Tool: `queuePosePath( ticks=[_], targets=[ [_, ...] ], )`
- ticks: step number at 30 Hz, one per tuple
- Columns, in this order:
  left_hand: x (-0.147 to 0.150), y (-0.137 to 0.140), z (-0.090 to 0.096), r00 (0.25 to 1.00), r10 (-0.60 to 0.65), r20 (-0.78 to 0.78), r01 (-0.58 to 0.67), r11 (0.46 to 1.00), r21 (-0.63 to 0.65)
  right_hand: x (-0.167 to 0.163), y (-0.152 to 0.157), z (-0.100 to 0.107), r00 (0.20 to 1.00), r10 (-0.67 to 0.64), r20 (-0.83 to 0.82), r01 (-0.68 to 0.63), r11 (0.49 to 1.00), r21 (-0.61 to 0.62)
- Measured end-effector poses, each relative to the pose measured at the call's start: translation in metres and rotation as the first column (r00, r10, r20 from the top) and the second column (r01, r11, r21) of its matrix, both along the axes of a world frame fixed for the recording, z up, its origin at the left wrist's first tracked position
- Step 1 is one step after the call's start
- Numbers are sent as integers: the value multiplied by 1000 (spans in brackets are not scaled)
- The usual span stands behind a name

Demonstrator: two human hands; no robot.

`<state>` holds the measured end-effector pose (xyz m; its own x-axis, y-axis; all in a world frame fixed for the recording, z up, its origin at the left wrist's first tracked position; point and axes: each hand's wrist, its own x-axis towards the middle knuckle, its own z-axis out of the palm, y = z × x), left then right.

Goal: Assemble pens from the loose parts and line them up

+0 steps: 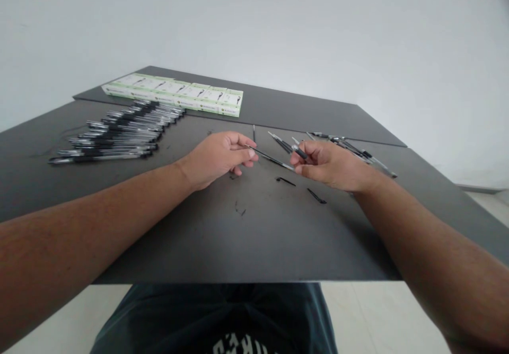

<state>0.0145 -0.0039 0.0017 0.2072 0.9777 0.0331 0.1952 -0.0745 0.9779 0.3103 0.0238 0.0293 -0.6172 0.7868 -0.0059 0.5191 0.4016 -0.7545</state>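
Observation:
My left hand (228, 158) is closed, with thumb and fingertips pinching one end of a thin, dark pen refill (270, 159). The refill slants down to the right, and its other end meets the fingertips of my right hand (328, 166). That right hand is closed too, around a pen barrel (299, 151) with a black grip. Two black pen caps, a left one (286, 181) and a right one (316, 196), lie on the table just below it. Loose pen parts (280, 141) lie behind the fingers, partly hidden.
Many assembled pens (123, 131) lie in a row at the left on the dark table (222, 248). Behind them stands a row of white and green boxes (207, 99). More pen parts (366, 155) are scattered at the right, beyond my right hand. A pale wall rises behind.

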Motion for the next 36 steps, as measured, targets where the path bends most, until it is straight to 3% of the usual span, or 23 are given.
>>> queuePosePath(
  ticks=[9, 12, 17, 22, 28, 36],
  targets=[
    [3, -4, 2, 971, -3, 237, 23, 997, -80, -3, -1, 0, 999, 25, -32, -26, 999, -42],
    [3, -4, 3, 968, 21, 250, -3, 997, -73, -3, 1, -2, 1000, 14, -18, -14, 1000, 2],
    [1, -1, 8, 956, 150, 252, -149, 989, -22, 2, 9, -4, 999, -7, 41, 2, 991, 132],
    [-3, 5, 14, 921, 256, 293, -267, 964, -1, 6, 11, -1, 988, -110, 112, 80, 966, 244],
    [-6, 6, 18, 892, 306, 333, -341, 938, 53, 7, 10, 2, 984, -110, 139, 71, 962, 263],
    [-5, 6, 17, 902, 294, 315, -319, 947, 29, 6, 12, -3, 991, -64, 120, 33, 969, 244]
  ],
)
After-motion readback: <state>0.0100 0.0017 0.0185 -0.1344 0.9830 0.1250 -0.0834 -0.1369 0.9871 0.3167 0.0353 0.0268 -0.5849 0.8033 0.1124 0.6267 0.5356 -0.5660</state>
